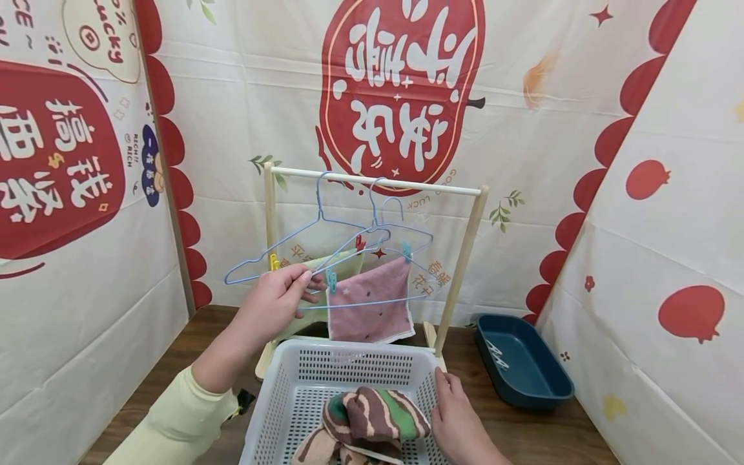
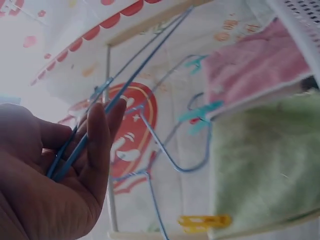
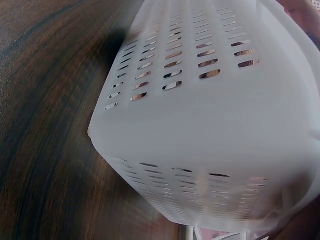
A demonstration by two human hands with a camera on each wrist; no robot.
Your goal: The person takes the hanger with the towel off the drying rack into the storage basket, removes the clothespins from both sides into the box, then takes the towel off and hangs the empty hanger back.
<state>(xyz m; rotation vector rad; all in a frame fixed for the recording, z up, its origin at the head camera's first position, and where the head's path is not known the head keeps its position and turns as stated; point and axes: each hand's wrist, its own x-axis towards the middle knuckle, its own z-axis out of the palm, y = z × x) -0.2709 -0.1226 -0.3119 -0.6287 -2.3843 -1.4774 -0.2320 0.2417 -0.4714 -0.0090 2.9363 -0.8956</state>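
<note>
My left hand (image 1: 285, 290) pinches one end of a blue wire clothes hanger (image 2: 131, 80), whose hook is over the white rod of a small wooden rack (image 1: 462, 265). Close to that hand, a pink cloth (image 1: 372, 300) hangs from teal clothespins (image 1: 331, 281). A pale green cloth (image 2: 265, 160) hangs behind, with a yellow clothespin (image 2: 205, 221) and a red one (image 1: 360, 243). My right hand (image 1: 462, 420) grips the right rim of a white perforated basket (image 3: 200, 127). Inside the basket lies a bundled brown, cream and green striped cloth (image 1: 378, 416).
Right of the basket stands a dark blue basin (image 1: 526, 361) with white clips (image 1: 496, 355) in it. Another blue hanger (image 1: 261, 255) hangs at the rack's left. The brown wooden table (image 1: 511, 433) is bounded by printed fabric walls (image 1: 244, 116) at back and sides.
</note>
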